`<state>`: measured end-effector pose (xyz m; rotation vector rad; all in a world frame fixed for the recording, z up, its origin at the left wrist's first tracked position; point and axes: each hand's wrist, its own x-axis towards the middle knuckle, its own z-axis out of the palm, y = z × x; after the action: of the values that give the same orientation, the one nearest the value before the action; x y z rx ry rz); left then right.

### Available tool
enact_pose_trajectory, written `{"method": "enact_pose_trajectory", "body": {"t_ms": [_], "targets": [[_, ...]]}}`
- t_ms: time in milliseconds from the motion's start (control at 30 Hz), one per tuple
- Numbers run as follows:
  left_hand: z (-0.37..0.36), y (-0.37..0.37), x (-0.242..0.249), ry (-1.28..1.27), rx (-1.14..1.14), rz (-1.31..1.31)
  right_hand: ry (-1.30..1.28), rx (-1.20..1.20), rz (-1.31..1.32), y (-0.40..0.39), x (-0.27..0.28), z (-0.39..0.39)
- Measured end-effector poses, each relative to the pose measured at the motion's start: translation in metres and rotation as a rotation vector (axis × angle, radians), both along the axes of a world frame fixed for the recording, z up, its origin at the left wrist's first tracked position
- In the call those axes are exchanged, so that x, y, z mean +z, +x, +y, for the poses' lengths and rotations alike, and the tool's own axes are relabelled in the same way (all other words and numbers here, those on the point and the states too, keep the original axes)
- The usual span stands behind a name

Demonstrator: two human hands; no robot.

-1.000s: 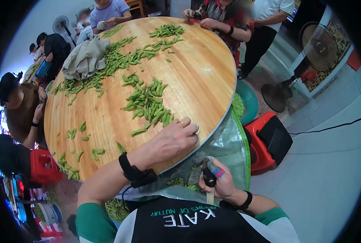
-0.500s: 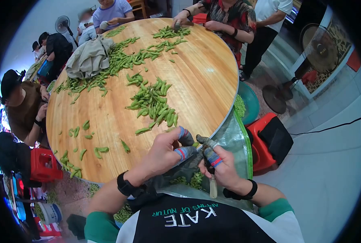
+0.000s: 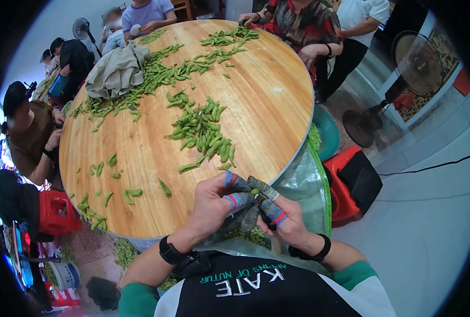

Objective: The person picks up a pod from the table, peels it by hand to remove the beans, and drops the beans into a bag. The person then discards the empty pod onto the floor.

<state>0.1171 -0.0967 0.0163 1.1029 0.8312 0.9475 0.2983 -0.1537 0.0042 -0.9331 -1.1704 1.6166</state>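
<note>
My left hand [image 3: 211, 201] and my right hand [image 3: 287, 216] meet just past the table's near edge. Cloth covers wrap the fingertips and thumbs of both. Between them, a small green soybean pod [image 3: 255, 192] is pinched, partly hidden by the fingers. Below my right palm sticks out the pale handle of a tool [image 3: 276, 245]; its working end is hidden in the hand. A loose heap of soybean pods [image 3: 200, 132] lies on the round wooden table [image 3: 266, 121] ahead of my hands. Beneath them, green beans [image 3: 253, 236] show on a translucent plastic sheet [image 3: 303, 187].
A larger pile of pods [image 3: 163, 74] lies farther back beside a crumpled grey cloth [image 3: 116, 74]. Other people sit around the table. To the right are a teal basin [image 3: 327, 134], a red stool [image 3: 345, 185] and a fan [image 3: 372, 116]. Another red stool [image 3: 58, 211] stands left.
My hands have come closer together, with the left shifting slightly down and the right's covered fingers now meeting it at the pod. Across the table, a person's hand has drawn back from the pods.
</note>
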Motion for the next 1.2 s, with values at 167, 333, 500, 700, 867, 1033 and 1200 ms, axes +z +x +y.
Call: {"method": "enact_pose_trajectory", "body": {"t_ms": [167,333,500,700,867,1033,1200], "targets": [[0.000,-0.001,-0.008,0.036,-0.015,0.007,0.090,-0.015,-0.017,0.002,-0.003,0.002],[0.002,0.001,-0.006,-0.088,-0.043,-0.116,0.109,-0.017,0.004,0.006,-0.010,0.005],[0.004,0.006,-0.006,-0.236,-0.085,-0.350,0.128,0.030,0.007,0.012,-0.011,0.006],[0.003,0.009,-0.005,-0.284,-0.067,-0.312,0.748,-0.028,-0.370,0.017,-0.028,0.017],[-0.006,0.014,-0.006,-0.145,-0.019,-0.153,0.634,-0.103,-0.459,0.014,-0.016,0.009],[0.002,-0.043,-0.005,0.600,0.027,0.544,0.559,-0.072,-0.432,0.022,-0.026,0.005],[0.012,-0.140,-0.007,0.835,0.231,1.341,0.429,-0.009,-0.391,0.031,-0.035,-0.004]]}}
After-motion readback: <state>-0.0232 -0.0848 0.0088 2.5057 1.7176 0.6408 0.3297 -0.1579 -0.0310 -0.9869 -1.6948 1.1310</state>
